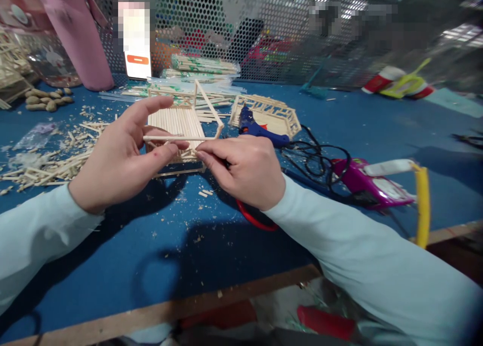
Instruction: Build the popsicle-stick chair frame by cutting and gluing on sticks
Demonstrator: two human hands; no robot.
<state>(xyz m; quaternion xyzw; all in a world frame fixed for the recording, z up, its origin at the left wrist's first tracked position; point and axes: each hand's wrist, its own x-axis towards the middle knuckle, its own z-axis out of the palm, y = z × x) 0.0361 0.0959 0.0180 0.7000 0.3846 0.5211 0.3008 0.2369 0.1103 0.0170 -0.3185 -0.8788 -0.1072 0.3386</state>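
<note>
A small model of pale wooden sticks (175, 122), with a slatted panel and a raised open frame, is in front of me. My left hand (126, 157) holds its left side between thumb and fingers, the index finger lifted. At its near right edge, my right hand (251, 167) pinches a small wooden stick between thumb and forefinger. The fingertips partly hide this stick, and its far end lies against the model. Beneath my right hand a red looped handle (252, 217) shows in part.
Behind my right hand a blue glue gun (264, 133) rests against another stick piece (290, 117). Its black cord runs toward a purple tool (372, 185). Stick offcuts (56, 169), peanuts (47, 101), a pink bottle (81, 39) and a lit phone (136, 39) stand or lie leftward.
</note>
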